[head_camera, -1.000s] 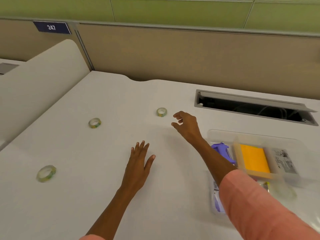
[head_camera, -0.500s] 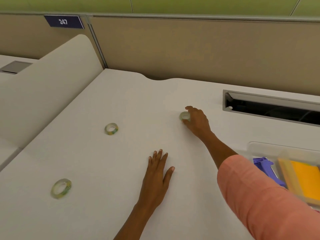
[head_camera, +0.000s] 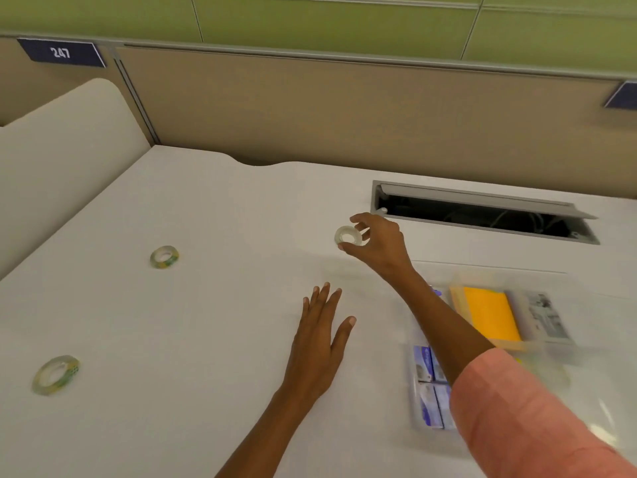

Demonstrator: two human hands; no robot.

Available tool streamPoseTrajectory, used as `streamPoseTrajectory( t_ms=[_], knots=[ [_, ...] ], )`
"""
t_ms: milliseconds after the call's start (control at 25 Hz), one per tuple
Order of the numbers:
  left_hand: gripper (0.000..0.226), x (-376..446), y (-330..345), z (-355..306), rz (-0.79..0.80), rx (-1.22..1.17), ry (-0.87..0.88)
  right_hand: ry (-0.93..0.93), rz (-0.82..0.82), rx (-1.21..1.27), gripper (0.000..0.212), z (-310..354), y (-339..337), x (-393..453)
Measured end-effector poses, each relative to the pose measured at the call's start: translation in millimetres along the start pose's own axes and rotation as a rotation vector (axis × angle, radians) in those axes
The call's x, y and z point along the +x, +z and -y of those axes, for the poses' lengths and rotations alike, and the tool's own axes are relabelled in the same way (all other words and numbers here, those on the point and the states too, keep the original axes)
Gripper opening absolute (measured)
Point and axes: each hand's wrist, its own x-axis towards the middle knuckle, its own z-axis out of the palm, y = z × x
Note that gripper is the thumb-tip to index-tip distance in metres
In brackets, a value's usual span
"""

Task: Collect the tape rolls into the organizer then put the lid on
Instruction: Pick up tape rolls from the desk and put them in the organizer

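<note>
White desk surface point(head_camera: 213, 339), backed by a tan partition with a plate reading 247 point(head_camera: 60, 52). I have my right hand point(head_camera: 381, 244) raised over the desk, thumb and fingers pinched on one tape roll point(head_camera: 348, 235), held on edge near the open cable slot point(head_camera: 482, 215). My left hand point(head_camera: 319, 346) lies flat, fingers spread, palm down, holding nothing. Two more tape rolls lie on the desk to the left: one mid-desk point(head_camera: 164, 257), one nearer the front edge point(head_camera: 56, 375), well apart. A clear organizer point(head_camera: 537, 322) sits at right, blurred, with yellow and blue contents.
</note>
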Motion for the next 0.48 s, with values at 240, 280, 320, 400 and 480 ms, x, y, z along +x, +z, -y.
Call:
streamPoseTrajectory(
  t_ms=[240, 280, 320, 400, 480],
  knots=[
    [0.063, -29.7, 53.4, -62.4, 0.087, -0.044, 0.020, 0.133, -0.128, -0.029, 0.053, -66.3, -124.8, -105.5],
    [0.064, -34.9, 59.7, -67.2, 0.097, -0.045, 0.010, 0.158, -0.135, -0.052, 0.051, -78.4, -143.9, -125.4],
    [0.064, -39.8, 64.9, -70.1, 0.103, -0.044, 0.002, 0.185, -0.130, -0.065, 0.049, -89.9, -160.4, -144.1],
    [0.063, -49.7, 74.3, -72.6, 0.114, -0.026, 0.007, 0.236, -0.097, -0.070, 0.047, -110.4, -185.0, -178.9],
    [0.063, -58.2, 82.8, -72.1, 0.110, 0.006, 0.033, 0.288, -0.044, -0.090, 0.048, -128.1, -196.2, -207.2]
  ],
)
